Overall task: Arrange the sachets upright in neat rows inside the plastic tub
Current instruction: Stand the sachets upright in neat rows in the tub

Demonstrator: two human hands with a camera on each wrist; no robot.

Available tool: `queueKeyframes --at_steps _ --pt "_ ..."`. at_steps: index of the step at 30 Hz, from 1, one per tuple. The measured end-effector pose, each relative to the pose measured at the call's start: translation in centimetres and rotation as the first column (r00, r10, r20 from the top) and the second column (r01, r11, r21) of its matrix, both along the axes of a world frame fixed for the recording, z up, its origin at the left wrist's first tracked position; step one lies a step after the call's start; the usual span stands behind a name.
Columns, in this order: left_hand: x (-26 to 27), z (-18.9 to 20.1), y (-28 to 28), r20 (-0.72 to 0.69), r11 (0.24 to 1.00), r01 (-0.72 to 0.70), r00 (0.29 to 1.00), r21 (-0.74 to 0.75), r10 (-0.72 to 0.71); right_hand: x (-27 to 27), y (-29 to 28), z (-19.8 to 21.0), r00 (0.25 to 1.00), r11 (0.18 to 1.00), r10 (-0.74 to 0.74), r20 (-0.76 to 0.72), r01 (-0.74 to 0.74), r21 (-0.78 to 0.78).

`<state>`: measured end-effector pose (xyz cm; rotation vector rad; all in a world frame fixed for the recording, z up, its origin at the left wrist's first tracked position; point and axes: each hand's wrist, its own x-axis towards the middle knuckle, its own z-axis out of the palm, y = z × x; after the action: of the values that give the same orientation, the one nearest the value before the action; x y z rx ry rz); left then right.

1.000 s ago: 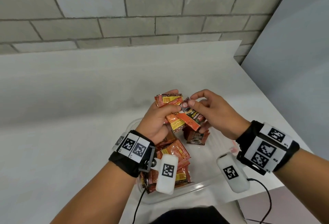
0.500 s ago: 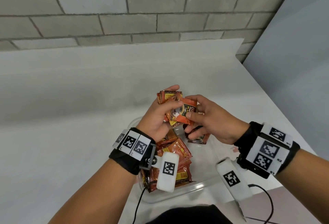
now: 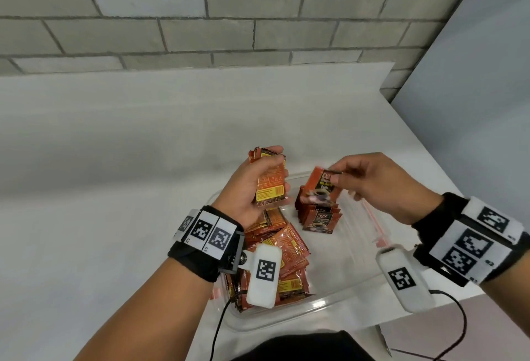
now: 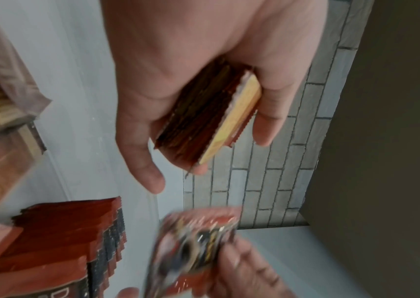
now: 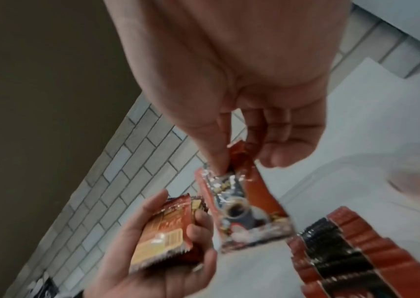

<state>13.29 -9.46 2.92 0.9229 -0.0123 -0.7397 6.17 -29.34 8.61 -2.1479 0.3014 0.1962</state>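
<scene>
Plastic tub (image 3: 338,307) on the table (image 3: 114,160) directly before you, near its right edge; loose heap of sachets (image 3: 282,249) in the tub's left half, under your left wrist; upright row of sachets (image 3: 319,216) at the tub's far middle; your left hand (image 3: 246,188) with a stack of sachets (image 3: 70,188) above the heap; your right hand (image 3: 372,183) with a single sachet (image 3: 322,186) just above the row; wall (image 3: 229,11) behind the table

Red-orange sachets (image 3: 275,257) were heaped loose at the clear plastic tub's (image 3: 338,307) left; an upright row (image 3: 318,214) was stood centrally.
</scene>
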Motion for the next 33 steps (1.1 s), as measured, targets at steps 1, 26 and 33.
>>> queueKeyframes --at_steps 1,26,33 --pt "0.1 0.0 0.2 -0.004 1.000 -0.019 1.000 -0.005 0.019 -0.3 -0.2 -0.3 1.000 0.997 0.019 -0.017 -0.020 -0.070" --pt "0.7 -0.4 0.2 -0.017 0.997 -0.038 0.999 -0.060 0.037 0.4 3.1 -3.2 0.837 0.353 0.277 -0.472 -0.545 -0.760" --pt "0.6 -0.4 0.2 -0.024 0.997 -0.046 0.999 -0.062 0.045 0.4 3.3 -3.3 0.820 0.317 0.282 -0.498 -0.569 -0.758"
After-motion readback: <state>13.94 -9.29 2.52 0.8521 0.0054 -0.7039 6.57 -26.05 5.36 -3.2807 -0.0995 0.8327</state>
